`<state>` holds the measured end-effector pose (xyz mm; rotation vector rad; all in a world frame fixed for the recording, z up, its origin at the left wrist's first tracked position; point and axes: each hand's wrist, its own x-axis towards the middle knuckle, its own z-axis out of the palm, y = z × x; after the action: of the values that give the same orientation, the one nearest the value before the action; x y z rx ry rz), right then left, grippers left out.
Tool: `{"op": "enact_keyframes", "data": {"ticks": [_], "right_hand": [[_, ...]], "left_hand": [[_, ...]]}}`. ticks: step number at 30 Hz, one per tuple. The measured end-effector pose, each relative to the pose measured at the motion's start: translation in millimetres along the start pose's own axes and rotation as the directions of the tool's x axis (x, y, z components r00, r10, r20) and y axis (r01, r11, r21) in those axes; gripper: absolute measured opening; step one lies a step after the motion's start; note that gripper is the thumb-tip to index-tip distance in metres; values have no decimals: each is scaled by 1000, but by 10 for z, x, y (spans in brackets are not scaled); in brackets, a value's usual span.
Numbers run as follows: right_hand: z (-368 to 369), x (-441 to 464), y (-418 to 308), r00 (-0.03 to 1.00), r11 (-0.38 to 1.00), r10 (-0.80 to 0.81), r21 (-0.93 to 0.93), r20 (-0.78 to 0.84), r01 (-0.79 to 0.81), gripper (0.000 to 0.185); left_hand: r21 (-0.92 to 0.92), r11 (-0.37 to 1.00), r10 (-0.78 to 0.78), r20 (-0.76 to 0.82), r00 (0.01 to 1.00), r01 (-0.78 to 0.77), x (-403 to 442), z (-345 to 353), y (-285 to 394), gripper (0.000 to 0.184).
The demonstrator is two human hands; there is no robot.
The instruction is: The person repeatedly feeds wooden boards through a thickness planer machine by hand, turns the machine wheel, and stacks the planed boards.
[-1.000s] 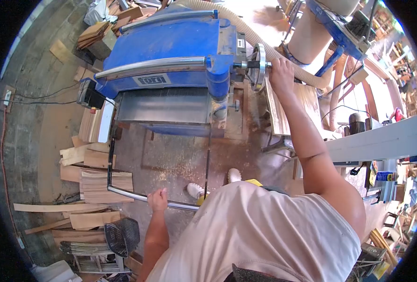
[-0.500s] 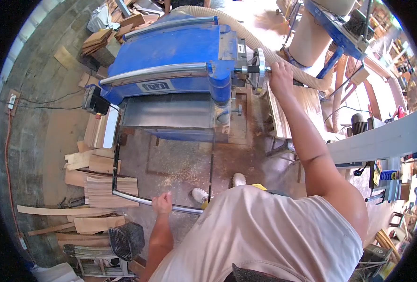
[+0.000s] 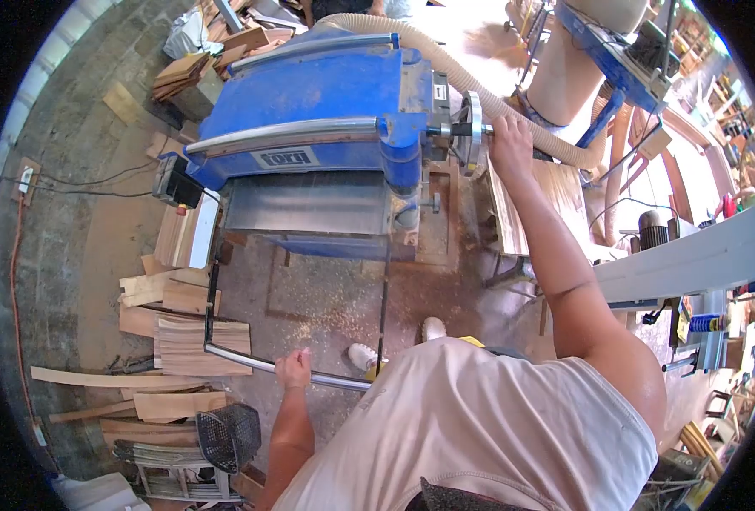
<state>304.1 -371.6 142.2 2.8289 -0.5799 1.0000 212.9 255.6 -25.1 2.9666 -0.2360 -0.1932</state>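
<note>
Wheel (image 3: 475,134) was gripped by the right hand (image 3: 511,143); the left hand (image 3: 293,369) held the bar (image 3: 337,381). Slow, even turning likely suited the wheel best.

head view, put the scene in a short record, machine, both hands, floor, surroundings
machine: blue machine with a handwheel on its right side
right hand: right hand at the handwheel's outer side; exact grip unclear
left hand: left hand on the metal bar in front; finger wrap unclear
floor: pale shavings scattered before the machine
left side: wooden boards, black mesh object
behind: ribbed hose
</note>
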Motion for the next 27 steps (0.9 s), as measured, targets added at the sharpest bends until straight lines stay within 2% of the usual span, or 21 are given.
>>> {"op": "enact_keyframes", "data": {"ticks": [2, 6, 8, 14, 27], "right_hand": [[-4, -5, -4, 1000, 1000, -3, 17, -18, 4, 17], [-17, -2, 0, 1000, 1000, 13, -2, 20, -13, 17], [-18, 0, 7, 1000, 1000, 5, -4, 11, -5, 17], [-80, 7, -26, 1000, 1000, 5, 17, -4, -5, 14], [-78, -2, -36, 1000, 1000, 17, 14, 2, -17, 14]], "left_hand": [[13, 1000, -16, 50, 999, 16, 5, -5, -2, 36], [-25, 1000, -9, -1, 1000, 8, -16, 18, -4, 39], [31, 999, -32, 55, 998, 30, -7, -12, 14, 36], [18, 999, -40, 79, 996, 39, -3, -24, 15, 36], [-29, 1000, 7, -7, 1000, -7, -11, 49, -34, 35]]}}
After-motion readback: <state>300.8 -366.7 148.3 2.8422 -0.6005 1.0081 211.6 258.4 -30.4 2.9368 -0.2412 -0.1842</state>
